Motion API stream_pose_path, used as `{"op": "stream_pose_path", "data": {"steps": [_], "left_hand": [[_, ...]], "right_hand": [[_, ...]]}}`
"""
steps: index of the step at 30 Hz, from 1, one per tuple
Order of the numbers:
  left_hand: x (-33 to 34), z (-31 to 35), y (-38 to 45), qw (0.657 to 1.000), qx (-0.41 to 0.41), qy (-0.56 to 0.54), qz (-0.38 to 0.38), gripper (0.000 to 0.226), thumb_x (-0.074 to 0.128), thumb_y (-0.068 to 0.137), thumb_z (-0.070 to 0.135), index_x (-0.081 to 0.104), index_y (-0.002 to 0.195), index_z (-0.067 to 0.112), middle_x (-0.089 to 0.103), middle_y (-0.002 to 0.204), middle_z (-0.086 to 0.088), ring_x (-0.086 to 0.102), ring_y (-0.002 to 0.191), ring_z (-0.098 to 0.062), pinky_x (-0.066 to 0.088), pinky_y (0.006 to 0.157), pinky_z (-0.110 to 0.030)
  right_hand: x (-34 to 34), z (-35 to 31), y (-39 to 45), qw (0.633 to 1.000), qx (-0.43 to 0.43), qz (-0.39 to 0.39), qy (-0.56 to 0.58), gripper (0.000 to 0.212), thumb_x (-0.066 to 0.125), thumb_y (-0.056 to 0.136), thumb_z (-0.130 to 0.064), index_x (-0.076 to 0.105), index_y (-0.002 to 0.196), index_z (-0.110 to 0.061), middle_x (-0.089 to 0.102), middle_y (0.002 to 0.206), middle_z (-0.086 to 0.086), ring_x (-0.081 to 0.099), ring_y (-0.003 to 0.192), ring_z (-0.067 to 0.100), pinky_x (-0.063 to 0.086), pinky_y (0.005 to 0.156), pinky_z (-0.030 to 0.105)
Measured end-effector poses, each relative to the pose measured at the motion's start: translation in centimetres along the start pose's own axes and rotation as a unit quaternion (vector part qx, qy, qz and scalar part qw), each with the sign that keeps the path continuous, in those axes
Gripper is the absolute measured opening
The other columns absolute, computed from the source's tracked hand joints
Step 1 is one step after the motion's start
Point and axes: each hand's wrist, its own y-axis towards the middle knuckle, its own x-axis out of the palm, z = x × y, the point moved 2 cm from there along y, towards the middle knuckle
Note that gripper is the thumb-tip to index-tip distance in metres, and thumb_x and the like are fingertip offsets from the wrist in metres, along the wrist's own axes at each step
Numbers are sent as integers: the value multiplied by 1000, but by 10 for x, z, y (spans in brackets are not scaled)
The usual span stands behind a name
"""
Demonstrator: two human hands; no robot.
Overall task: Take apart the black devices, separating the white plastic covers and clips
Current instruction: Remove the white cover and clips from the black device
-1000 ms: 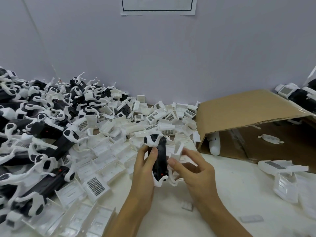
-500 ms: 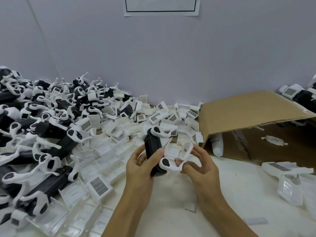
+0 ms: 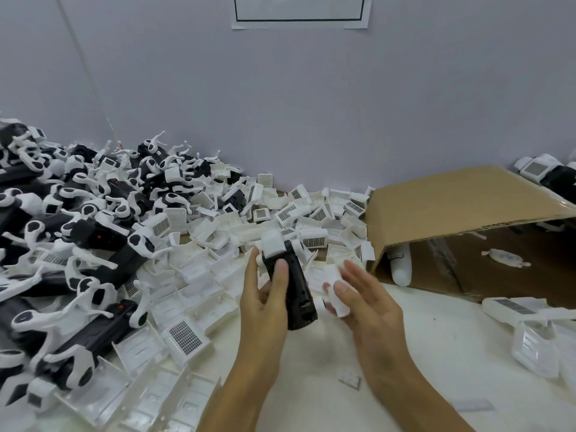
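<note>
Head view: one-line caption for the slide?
Left hand grips a black device; right hand open beside it.

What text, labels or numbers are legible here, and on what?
None can be read.
Paper sheet on the wall: only a black border shows, no words in view.
White covers: dark grid patches, no characters.
Cardboard box: dark marks along the flap edge, too blurred.
Black device in the left hand: no marking visible.

The device is black with a white cap, the loose covers white, some with dark grid patches, the counter whitish, the box brown, the wall pale grey, perhaps lilac-tinted.
</note>
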Motion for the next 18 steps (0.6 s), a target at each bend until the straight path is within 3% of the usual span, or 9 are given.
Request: {"op": "stream_pose_path", "data": {"steps": [1, 4, 7, 9, 12, 14, 16, 18], "left_hand": [[-1, 1, 1, 1000, -12, -21, -3, 57, 63, 95, 41, 39, 144, 56, 77, 109, 3, 71, 108, -24, 55, 96, -55], [-2, 6, 1, 999, -10, -45, -21, 69, 53, 102, 15, 28, 147, 61, 77, 112, -2, 71, 110, -29, 46, 105, -58], [0, 11, -2, 1000, 8, -4, -27, 70, 63, 97, 17, 38, 133, 71, 77, 110, 0, 69, 114, -25, 43, 109, -57], [1, 9, -4, 999, 9, -8, -42, 69, 64, 95, 16, 42, 130, 72, 76, 111, -2, 69, 114, -26, 46, 106, -56], [0, 4, -2, 997, -34, -69, -30, 55, 52, 98, 15, 50, 134, 56, 74, 113, -13, 70, 104, -31, 56, 83, -46], [1, 4, -2, 989, -78, -127, -18, 44, 60, 92, 31, 56, 136, 32, 70, 104, -14, 66, 91, -27, 55, 63, -36], [3, 4, -3, 983, -94, -158, -11, 67, 80, 72, 41, 54, 130, 20, 66, 83, -5, 61, 65, -19, 46, 44, -28], [4, 4, -4, 975, -113, -191, -1, 68, 86, 64, 25, 51, 122, 18, 61, 72, -6, 51, 49, -15, 36, 34, -23]], "right_hand": [[-2, -1, 0, 999, -28, 16, -11, 60, 83, 62, -28, 69, 121, -29, 71, 120, -14, 69, 109, 8, 57, 82, 23], [-3, -3, -1, 997, -73, 25, -15, 68, 83, 63, -17, 58, 126, -28, 72, 113, -21, 70, 105, 3, 57, 75, 16], [1, 4, -3, 996, -74, 1, -50, 64, 85, 67, -16, 59, 124, -27, 73, 115, -13, 70, 109, 12, 58, 86, 25], [1, 7, -3, 994, -66, 10, -91, 54, 84, 75, -11, 61, 119, -32, 73, 115, -14, 70, 107, 9, 58, 86, 23], [-3, 6, 0, 987, -55, 49, -141, 46, 76, 86, -10, 60, 116, -40, 67, 123, -19, 62, 114, -5, 52, 93, 17], [-1, 4, -2, 975, -80, 40, -203, 42, 71, 92, -18, 58, 120, -45, 53, 140, -23, 46, 131, -10, 36, 105, 13], [4, 2, -6, 959, -132, 8, -249, 27, 68, 95, -27, 65, 117, -41, 48, 146, -24, 33, 141, -8, 26, 112, 17], [9, 1, -11, 968, -141, -43, -203, 21, 59, 91, -31, 76, 105, -27, 60, 136, -18, 40, 139, -2, 33, 112, 23]]}}
